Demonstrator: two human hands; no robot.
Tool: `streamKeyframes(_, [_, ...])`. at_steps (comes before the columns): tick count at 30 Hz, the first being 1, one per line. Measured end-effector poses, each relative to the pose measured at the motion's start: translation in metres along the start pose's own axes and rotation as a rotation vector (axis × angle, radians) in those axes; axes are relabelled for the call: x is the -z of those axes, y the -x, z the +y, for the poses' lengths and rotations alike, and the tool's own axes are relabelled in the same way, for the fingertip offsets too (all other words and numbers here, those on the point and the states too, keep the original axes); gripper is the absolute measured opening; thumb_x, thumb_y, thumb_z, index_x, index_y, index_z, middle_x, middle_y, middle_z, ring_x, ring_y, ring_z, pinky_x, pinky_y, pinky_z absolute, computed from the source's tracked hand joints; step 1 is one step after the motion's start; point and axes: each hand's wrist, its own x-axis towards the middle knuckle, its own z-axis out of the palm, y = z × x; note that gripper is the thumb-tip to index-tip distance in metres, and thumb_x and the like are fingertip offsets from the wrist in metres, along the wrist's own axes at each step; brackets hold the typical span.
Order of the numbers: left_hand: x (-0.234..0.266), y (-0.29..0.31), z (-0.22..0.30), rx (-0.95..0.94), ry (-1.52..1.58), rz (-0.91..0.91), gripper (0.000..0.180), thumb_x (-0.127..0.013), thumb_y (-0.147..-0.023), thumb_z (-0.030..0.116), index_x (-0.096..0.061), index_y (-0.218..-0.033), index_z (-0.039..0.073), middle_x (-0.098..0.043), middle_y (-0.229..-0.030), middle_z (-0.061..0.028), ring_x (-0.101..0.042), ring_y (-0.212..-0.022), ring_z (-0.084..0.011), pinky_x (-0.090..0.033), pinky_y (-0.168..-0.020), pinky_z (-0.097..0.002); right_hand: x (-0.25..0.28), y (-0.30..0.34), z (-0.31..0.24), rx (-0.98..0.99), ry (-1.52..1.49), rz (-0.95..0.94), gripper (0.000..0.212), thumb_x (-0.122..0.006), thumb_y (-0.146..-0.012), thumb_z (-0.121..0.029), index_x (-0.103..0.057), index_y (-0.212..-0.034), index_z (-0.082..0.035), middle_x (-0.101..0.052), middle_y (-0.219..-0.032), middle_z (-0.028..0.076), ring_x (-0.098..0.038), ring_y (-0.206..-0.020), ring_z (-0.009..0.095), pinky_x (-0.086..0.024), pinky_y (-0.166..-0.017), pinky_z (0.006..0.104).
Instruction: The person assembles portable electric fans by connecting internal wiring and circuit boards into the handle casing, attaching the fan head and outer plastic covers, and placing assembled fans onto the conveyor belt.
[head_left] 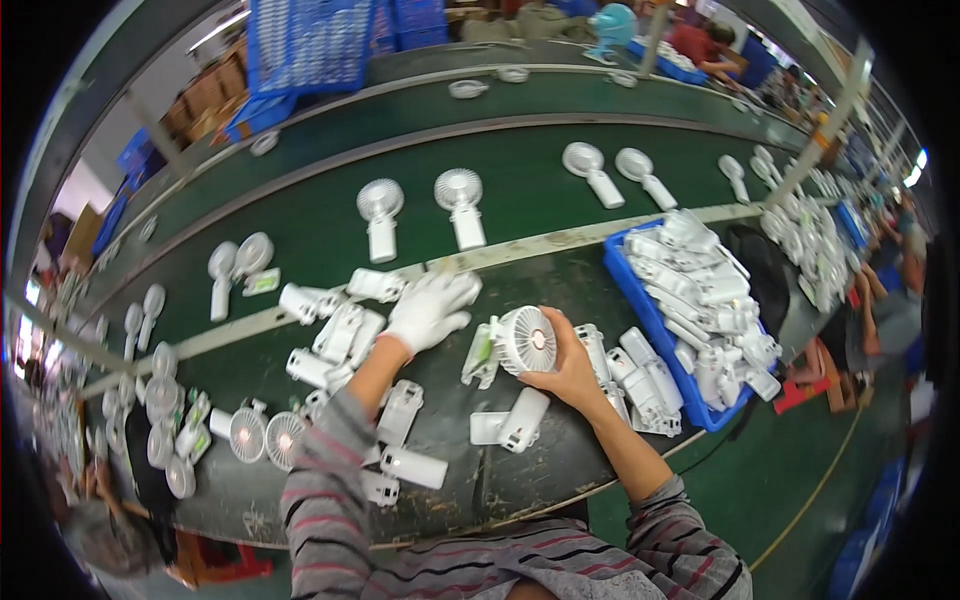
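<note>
In my bare right hand (570, 365) is a white handheld fan (527, 341), its round grille facing me. A green-and-white piece (483, 355) juts from its left side. My left hand (430, 312), in a white glove, is stretched over the far part of the bench with thumb and fingers apart. Under and beside that hand lie loose white handle casings (345, 333), several in a heap. Nearer to me, between my forearms, is another white casing (523, 420) with a flat piece against it.
A blue crate (640, 290) full of white casings stands at the right, with more casings (645, 375) beside it. White fans (460, 205) lie spaced along the green conveyor (530, 170) beyond a metal rail. Two fan heads (265, 438) rest left of my left forearm. Other people work on both sides.
</note>
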Motion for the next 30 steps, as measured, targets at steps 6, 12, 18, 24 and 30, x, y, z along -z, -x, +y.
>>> streamKeyframes(6, [0.057, 0.032, -0.001, 0.026, 0.261, 0.15, 0.029, -0.067, -0.074, 0.026, -0.066, -0.097, 0.008, -0.065, -0.092, -0.0122, -0.061, -0.088, -0.0303, -0.046, -0.08, -0.0374, 0.029, -0.013, 0.003, -0.082, -0.171, 0.098, 0.09, -0.081, -0.061, -0.009, -0.032, -0.136, 0.0, -0.045, -0.13, 0.012, -0.044, -0.121, 0.019, -0.034, -0.103, 0.0307])
streamKeyframes(12, [0.055, 0.054, -0.103, 0.857, -0.468, 0.317, 0.067, -0.057, -0.076, 0.061, -0.048, -0.131, 0.024, -0.042, -0.137, -0.0077, -0.039, -0.123, -0.0369, -0.028, -0.099, -0.055, 0.017, -0.001, -0.046, -0.073, -0.507, 0.02, 0.091, -0.081, -0.063, -0.018, -0.031, -0.136, 0.005, -0.043, -0.133, 0.014, -0.041, -0.126, 0.021, -0.029, -0.106, 0.032])
streamKeyframes(18, [0.044, 0.063, -0.095, 0.722, -0.3, 0.155, 0.057, -0.055, -0.077, 0.059, -0.062, -0.115, 0.017, -0.06, -0.117, -0.0062, -0.048, -0.109, -0.038, -0.037, -0.095, -0.0454, 0.011, 0.026, -0.073, -0.19, -0.64, 0.024, 0.101, -0.08, -0.062, -0.04, -0.03, -0.138, 0.005, -0.043, -0.133, 0.015, -0.046, -0.122, 0.024, -0.037, -0.102, 0.0365])
streamKeyframes(24, [0.02, 0.062, -0.051, 0.581, -0.25, 0.261, 0.052, -0.06, -0.077, 0.051, -0.064, -0.112, 0.012, -0.06, -0.114, -0.0122, -0.04, -0.122, -0.0333, -0.031, -0.097, -0.055, -0.013, 0.054, -0.066, -0.29, -0.731, -0.054, 0.104, -0.082, -0.061, -0.038, -0.028, -0.139, 0.005, -0.045, -0.132, 0.015, -0.05, -0.118, 0.024, -0.041, -0.1, 0.0386])
streamKeyframes(30, [0.024, 0.071, -0.055, 0.585, -0.102, 0.461, 0.027, -0.065, -0.072, 0.02, -0.066, -0.092, 0.001, -0.064, -0.091, -0.0175, -0.06, -0.088, -0.0343, -0.048, -0.081, -0.0408, -0.031, 0.073, -0.072, -0.394, -0.737, -0.149, 0.096, -0.079, -0.063, -0.029, -0.029, -0.138, 0.005, -0.043, -0.134, 0.015, -0.043, -0.125, 0.023, -0.033, -0.106, 0.0359])
